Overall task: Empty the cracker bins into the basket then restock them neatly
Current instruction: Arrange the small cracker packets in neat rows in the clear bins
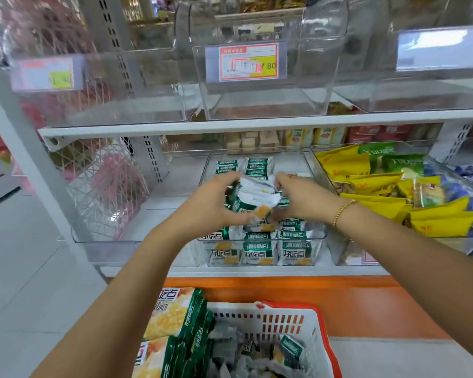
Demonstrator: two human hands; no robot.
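A clear plastic bin (205, 170) on the lower shelf holds green-and-white cracker packets (260, 252) in rows at its front and back. Above its middle, my left hand (216, 203) and my right hand (298, 197) grip a bunch of cracker packets (257, 200) between them, fingers curled round both ends. The white basket with a red rim (290, 320) sits below at the bottom, with large cracker bags (175, 317) at its left side and small packets inside.
Three clear bins (257, 105) stand on the upper shelf, with price tags on their fronts. A bin of yellow and green snack bags (380, 192) lies right of the cracker bin; the bin on its left (159, 192) holds nothing. An orange ledge (339, 304) runs under the shelf.
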